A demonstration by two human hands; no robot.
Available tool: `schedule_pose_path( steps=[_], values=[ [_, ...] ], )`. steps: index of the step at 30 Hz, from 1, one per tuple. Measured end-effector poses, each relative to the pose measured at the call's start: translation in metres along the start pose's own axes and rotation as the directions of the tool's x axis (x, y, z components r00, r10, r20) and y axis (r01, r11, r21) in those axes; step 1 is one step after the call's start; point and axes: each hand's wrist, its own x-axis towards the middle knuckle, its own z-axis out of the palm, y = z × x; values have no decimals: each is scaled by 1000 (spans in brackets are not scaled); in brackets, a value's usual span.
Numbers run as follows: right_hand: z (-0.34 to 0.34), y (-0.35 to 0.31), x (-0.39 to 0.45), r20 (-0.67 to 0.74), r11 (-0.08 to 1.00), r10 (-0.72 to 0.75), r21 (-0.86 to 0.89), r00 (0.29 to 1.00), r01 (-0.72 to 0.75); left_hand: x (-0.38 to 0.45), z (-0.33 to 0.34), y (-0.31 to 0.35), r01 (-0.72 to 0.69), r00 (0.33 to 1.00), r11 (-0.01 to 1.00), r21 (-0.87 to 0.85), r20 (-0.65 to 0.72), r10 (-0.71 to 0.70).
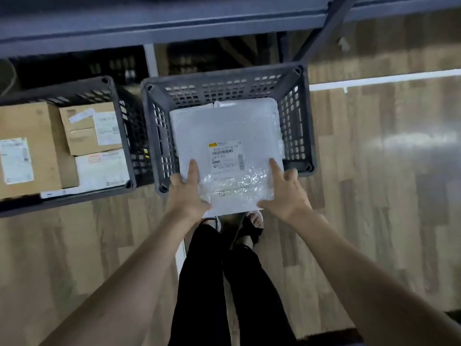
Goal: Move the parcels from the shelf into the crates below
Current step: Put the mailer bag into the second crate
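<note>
Both hands, left hand [185, 193] and right hand [287, 193], gripped the white parcel [225, 151] above the grey crate [303, 118] (near edge overhanging); lowering it flat looked next.

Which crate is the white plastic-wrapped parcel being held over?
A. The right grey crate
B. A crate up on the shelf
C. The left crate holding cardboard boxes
A: both the left hand and right hand hold the white parcel over the right grey crate.
</note>
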Motion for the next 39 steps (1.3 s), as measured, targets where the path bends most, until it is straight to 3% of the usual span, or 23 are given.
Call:
schedule_pose_path(
  steps=[15, 22, 27, 31, 35, 39],
  values=[
    [88, -23, 241, 3, 990, -94, -108, 996, 93, 217, 49, -66, 41, 972, 995, 95, -234, -18],
    [139, -16, 315, 87, 959, -58, -272, 995, 80, 284, 76, -103, 71, 985, 987, 145, -163, -46],
    [137, -14, 338, -102, 765, -267, -627, 958, 146, 304, 90, -116, -6, 961, 933, 361, -255, 105],
    [134, -24, 354, 19, 582, -375, -773, 927, 252, 320, 87, -111, -92, 944, 791, 605, -200, 263],
    [137, -39, 374, 100, 467, -409, -831, 907, 302, 341, 82, -108, -118, 963, 722, 682, -99, 251],
    [140, -39, 394, 146, 439, -382, -840, 913, 318, 358, 81, -112, -143, 976, 699, 701, -19, 219]
  ],
)
